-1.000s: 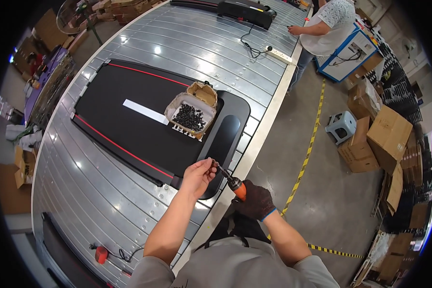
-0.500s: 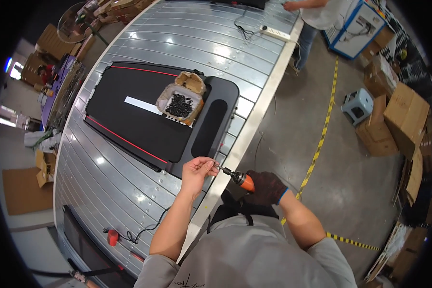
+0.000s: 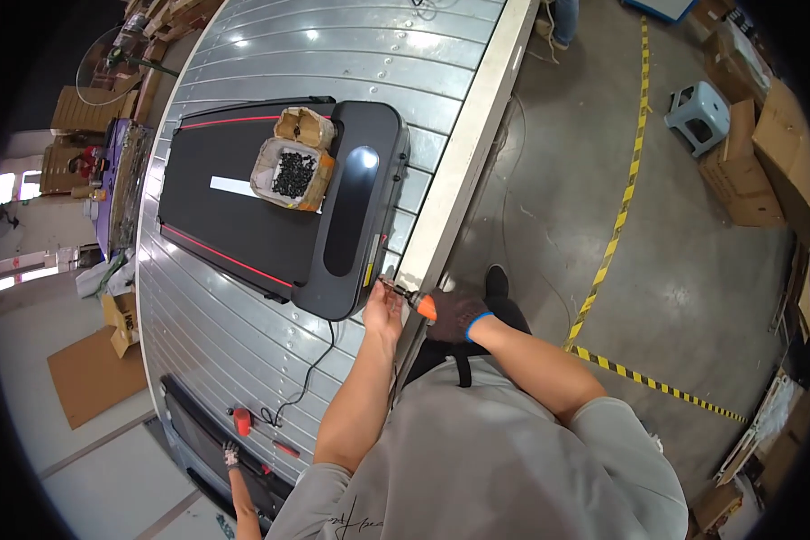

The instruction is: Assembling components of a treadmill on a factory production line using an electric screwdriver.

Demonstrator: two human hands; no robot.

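Far left, lower edge: another person's hand (image 3: 231,456) reaches up beside a red tool (image 3: 242,419) lying on the ribbed metal conveyor table (image 3: 243,333).
Treadmill: a black, flat walking treadmill (image 3: 270,202) lies on the table, its front housing toward the person, a black cable (image 3: 306,382) trailing off its near corner.
Box of screws: an open cardboard box (image 3: 292,171) of dark screws sits on the treadmill belt, well apart from the hands.
Left hand: the bare left hand (image 3: 384,310) is pinched narrow at the treadmill's near corner, fingertips closed around the tip of the driver; whether a screw sits between them is too small to tell.
Right hand: the gloved right hand (image 3: 454,313) is wrapped firmly around the orange-collared power screwdriver (image 3: 411,297), bit pointing left into that corner.
Doing it well, I'd judge: keep the bit in line with the hole, steady the tip with the left fingers, then draw them clear before driving hard.
Right side: concrete floor with yellow-black tape (image 3: 616,225), a grey stool (image 3: 697,112), stacked cartons (image 3: 769,153).
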